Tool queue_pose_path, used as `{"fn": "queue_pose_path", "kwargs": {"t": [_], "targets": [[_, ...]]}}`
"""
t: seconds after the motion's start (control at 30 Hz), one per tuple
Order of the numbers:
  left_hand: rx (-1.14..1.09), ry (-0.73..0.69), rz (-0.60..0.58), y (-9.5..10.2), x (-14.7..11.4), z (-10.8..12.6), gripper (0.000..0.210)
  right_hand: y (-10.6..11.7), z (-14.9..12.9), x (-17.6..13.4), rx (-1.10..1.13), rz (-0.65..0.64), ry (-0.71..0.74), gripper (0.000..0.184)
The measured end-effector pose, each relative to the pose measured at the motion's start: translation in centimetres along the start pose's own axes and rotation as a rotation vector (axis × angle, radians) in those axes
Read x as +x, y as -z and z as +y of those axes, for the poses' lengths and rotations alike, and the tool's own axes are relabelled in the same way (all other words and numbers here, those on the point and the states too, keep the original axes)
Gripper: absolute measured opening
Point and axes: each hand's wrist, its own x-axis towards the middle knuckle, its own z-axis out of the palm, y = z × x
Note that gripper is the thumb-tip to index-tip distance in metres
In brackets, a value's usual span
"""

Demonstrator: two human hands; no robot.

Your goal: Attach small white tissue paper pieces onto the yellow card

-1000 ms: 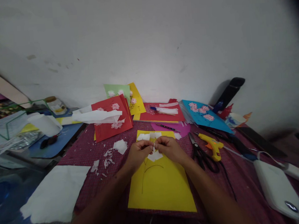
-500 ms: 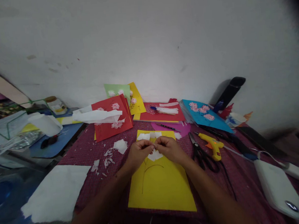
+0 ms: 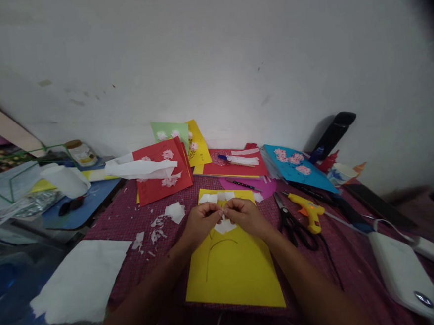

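Observation:
A yellow sheet of paper (image 3: 239,275) lies in front of me, with a thin curved branch-like line drawn on it. Over its upper part, my left hand (image 3: 202,223) and my right hand (image 3: 246,217) meet fingertip to fingertip. Both pinch a small bit of white tissue paper between them; its exact shape is mostly hidden by the fingers. A flat white tissue piece (image 3: 225,226) shows just below the fingertips. More white tissue pieces (image 3: 208,198) rest along the sheet's top edge.
Black scissors (image 3: 291,224) and a yellow glue gun (image 3: 309,209) lie to the right, with a white power bank (image 3: 406,273) beyond. Torn tissue scraps (image 3: 175,212) and a large white sheet (image 3: 84,280) are at left. Flower-decorated red (image 3: 162,186) and blue cards (image 3: 301,169) stand behind.
The hands stay in nearly the same place, pinched together. Only the fingertips and the tissue between them have shifted slightly.

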Motion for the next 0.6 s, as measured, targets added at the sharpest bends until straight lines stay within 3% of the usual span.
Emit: {"fn": "queue_pose_path", "kwargs": {"t": [0.6], "targets": [[0.017,-0.023,0.005,-0.07,-0.05,-0.29,0.014,-0.16,-0.01,-0.08,-0.041,0.010,0.008,0.018]]}}
